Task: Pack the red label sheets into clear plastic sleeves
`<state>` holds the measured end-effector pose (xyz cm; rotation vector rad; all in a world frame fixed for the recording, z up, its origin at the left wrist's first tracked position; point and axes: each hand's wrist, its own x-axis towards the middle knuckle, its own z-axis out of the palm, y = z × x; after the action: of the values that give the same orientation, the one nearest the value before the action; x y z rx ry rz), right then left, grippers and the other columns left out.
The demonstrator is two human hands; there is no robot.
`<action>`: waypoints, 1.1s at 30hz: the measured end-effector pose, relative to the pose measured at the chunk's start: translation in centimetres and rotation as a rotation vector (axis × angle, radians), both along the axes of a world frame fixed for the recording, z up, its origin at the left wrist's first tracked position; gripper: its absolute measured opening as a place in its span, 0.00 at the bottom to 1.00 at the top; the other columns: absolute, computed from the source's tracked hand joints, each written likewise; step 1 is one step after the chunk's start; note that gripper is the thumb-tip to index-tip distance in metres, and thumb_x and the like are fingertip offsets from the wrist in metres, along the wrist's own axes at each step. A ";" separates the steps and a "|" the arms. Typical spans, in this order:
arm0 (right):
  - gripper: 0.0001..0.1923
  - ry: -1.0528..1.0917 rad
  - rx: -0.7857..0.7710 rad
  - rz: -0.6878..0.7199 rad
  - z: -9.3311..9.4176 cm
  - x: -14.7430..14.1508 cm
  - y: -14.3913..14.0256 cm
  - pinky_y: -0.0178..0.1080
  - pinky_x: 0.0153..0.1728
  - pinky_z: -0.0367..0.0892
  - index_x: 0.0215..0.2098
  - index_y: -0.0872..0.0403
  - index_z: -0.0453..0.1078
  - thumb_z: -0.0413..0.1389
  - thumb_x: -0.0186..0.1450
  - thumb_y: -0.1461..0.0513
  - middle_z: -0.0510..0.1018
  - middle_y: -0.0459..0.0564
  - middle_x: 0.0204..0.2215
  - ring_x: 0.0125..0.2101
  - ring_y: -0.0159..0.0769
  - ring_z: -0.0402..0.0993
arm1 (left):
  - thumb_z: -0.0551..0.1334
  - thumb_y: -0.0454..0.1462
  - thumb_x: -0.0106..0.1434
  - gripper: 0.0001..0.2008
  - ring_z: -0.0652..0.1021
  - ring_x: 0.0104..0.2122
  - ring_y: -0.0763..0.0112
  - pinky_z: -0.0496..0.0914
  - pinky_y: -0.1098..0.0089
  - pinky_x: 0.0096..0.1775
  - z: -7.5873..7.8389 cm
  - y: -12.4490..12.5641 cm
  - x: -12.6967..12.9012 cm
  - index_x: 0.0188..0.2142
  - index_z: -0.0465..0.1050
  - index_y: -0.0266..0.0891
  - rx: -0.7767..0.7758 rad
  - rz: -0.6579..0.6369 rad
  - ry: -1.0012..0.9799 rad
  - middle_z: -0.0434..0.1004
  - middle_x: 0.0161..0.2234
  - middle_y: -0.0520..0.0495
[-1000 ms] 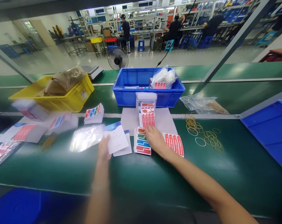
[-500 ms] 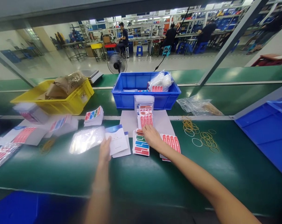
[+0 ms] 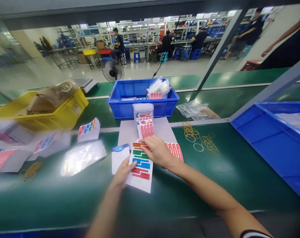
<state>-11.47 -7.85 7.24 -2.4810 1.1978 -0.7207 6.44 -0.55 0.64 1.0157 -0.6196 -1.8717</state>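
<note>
My left hand (image 3: pixel 122 172) grips the left edge of a white card or booklet, with a sticker sheet (image 3: pixel 141 164) of orange, green, blue and red labels lying on top of it. At the upper end of that sheet, my right hand (image 3: pixel 158 150) pinches it between thumb and fingers. Left of it lies a white card with a blue top (image 3: pixel 119 155). Partly behind my right wrist is a stack of red label sheets (image 3: pixel 175 150). Beyond my hands, bagged packs with red labels (image 3: pixel 146 129) rest on a pale sheet (image 3: pixel 165 127).
A blue bin (image 3: pixel 143 107) with bagged packs stands at the back, and a yellow bin (image 3: pixel 65 115) with brown bags at the left. Clear bags (image 3: pixel 83 157) lie left; rubber bands (image 3: pixel 208 143) lie right. Another blue bin (image 3: pixel 269 142) stands far right. Several people sit or stand beyond.
My left hand moved right with the white card, which now sits under the multicoloured sticker sheet. My right hand shifted down from the bagged pack to the sheet's top. The view swung right.
</note>
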 end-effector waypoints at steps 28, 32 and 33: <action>0.07 0.336 0.357 0.064 -1.9 -13.7 1.8 0.38 0.36 0.67 0.38 0.52 0.69 0.53 0.65 0.58 0.79 0.51 0.37 0.37 0.42 0.75 | 0.65 0.38 0.59 0.26 0.80 0.40 0.56 0.76 0.60 0.41 -0.2 -0.4 0.7 0.56 0.62 0.38 0.064 0.029 -0.031 0.77 0.45 0.38; 0.10 0.422 0.305 0.039 -1.7 -13.0 2.8 0.35 0.29 0.61 0.34 0.52 0.68 0.45 0.67 0.66 0.78 0.49 0.30 0.30 0.38 0.74 | 0.65 0.38 0.59 0.26 0.79 0.41 0.55 0.76 0.59 0.40 -0.2 -0.5 0.5 0.55 0.62 0.37 0.082 0.023 -0.048 0.77 0.46 0.37; 0.11 0.461 0.270 0.024 -1.8 -12.8 3.1 0.35 0.28 0.59 0.33 0.53 0.68 0.45 0.66 0.68 0.78 0.49 0.29 0.29 0.38 0.73 | 0.65 0.38 0.59 0.26 0.79 0.41 0.54 0.76 0.59 0.40 -0.1 -0.5 0.5 0.55 0.62 0.37 0.088 0.022 -0.053 0.77 0.46 0.37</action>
<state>-24.23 -4.76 5.41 -2.4907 1.3043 0.0349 6.93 -1.03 0.54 1.1275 -0.5589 -1.8718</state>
